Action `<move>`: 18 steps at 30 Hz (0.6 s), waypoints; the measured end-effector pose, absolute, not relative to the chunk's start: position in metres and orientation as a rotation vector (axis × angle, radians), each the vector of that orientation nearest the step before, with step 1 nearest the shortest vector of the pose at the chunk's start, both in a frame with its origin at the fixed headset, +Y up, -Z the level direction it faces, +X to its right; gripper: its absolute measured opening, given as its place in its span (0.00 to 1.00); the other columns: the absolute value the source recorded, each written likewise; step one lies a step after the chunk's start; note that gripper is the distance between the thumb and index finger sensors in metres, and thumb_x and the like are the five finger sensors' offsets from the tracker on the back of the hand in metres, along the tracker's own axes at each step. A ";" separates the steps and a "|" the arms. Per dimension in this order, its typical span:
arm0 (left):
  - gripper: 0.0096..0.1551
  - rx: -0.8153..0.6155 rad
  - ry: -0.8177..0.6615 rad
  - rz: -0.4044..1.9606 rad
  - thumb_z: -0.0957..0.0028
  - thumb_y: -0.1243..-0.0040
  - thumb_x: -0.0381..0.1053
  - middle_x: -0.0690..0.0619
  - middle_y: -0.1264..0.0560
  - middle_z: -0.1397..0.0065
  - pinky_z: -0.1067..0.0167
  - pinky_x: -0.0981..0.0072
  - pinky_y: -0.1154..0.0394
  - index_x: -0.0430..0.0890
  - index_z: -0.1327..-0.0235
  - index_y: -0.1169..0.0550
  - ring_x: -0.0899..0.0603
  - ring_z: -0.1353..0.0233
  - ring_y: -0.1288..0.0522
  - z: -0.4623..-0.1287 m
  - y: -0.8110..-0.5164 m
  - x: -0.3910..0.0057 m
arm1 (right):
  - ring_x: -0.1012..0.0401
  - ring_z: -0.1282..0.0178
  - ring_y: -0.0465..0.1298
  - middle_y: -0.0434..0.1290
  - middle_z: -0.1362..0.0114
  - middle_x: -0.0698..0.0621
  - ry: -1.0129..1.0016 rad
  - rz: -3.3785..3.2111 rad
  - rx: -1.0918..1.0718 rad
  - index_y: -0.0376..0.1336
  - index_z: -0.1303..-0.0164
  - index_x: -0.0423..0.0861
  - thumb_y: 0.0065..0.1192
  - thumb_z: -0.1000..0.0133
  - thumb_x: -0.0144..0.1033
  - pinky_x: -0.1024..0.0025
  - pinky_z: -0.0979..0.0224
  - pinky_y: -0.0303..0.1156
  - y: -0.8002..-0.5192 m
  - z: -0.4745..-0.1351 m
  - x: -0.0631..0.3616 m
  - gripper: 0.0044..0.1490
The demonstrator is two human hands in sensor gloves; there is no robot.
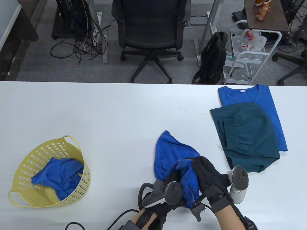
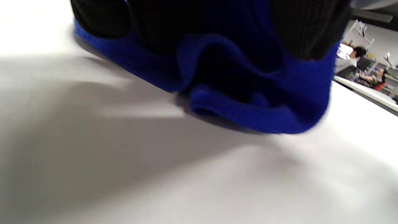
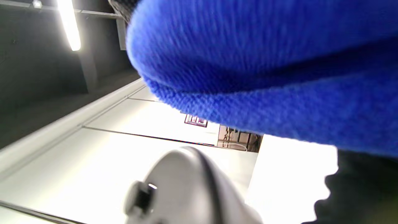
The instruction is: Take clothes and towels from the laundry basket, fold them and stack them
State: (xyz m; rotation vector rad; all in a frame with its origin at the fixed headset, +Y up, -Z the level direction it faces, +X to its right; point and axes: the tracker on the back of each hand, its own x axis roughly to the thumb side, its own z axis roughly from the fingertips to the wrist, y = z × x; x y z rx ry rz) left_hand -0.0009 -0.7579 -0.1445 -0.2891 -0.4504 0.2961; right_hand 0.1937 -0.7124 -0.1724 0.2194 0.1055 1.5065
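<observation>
A bright blue towel (image 1: 168, 153) lies bunched on the white table (image 1: 108, 115) near the front edge. Both gloved hands hold its near end: my right hand (image 1: 203, 173) grips the cloth from the right, my left hand (image 1: 174, 178) holds it from underneath on the left, mostly hidden by its tracker. The left wrist view shows black fingers (image 2: 102, 18) curled over the blue towel (image 2: 248, 105) just above the table. Blue towel (image 3: 264, 71) fills the right wrist view. A yellow perforated laundry basket (image 1: 26, 165) at the front left holds another blue cloth (image 1: 60, 177).
At the far right of the table a folded teal garment (image 1: 249, 139) lies on a folded blue T-shirt (image 1: 268, 100). Beyond the far table edge stand a black office chair (image 1: 151, 31), a black backpack (image 1: 213, 57) and a white cart (image 1: 249, 55).
</observation>
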 end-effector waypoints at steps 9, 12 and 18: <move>0.23 -0.342 -0.287 0.798 0.34 0.41 0.57 0.44 0.24 0.23 0.32 0.39 0.25 0.52 0.28 0.28 0.39 0.30 0.19 -0.178 -0.754 -0.061 | 0.69 0.64 0.78 0.68 0.28 0.33 0.060 1.470 0.147 0.62 0.36 0.33 0.47 0.29 0.40 0.75 0.59 0.80 -0.716 -0.180 0.215 0.24; 0.20 -0.321 -0.427 0.720 0.38 0.33 0.50 0.49 0.23 0.27 0.34 0.44 0.23 0.59 0.34 0.25 0.43 0.34 0.18 -0.177 -0.745 -0.058 | 0.69 0.64 0.78 0.68 0.27 0.32 0.072 1.437 0.120 0.61 0.36 0.33 0.46 0.29 0.40 0.74 0.58 0.80 -0.720 -0.181 0.215 0.24; 0.55 -0.529 -0.691 0.194 0.47 0.31 0.61 0.34 0.45 0.08 0.27 0.28 0.34 0.50 0.09 0.43 0.28 0.15 0.38 -0.152 -0.754 0.003 | 0.69 0.63 0.78 0.67 0.27 0.32 0.071 1.430 0.072 0.60 0.35 0.33 0.46 0.28 0.39 0.74 0.57 0.80 -0.723 -0.181 0.218 0.25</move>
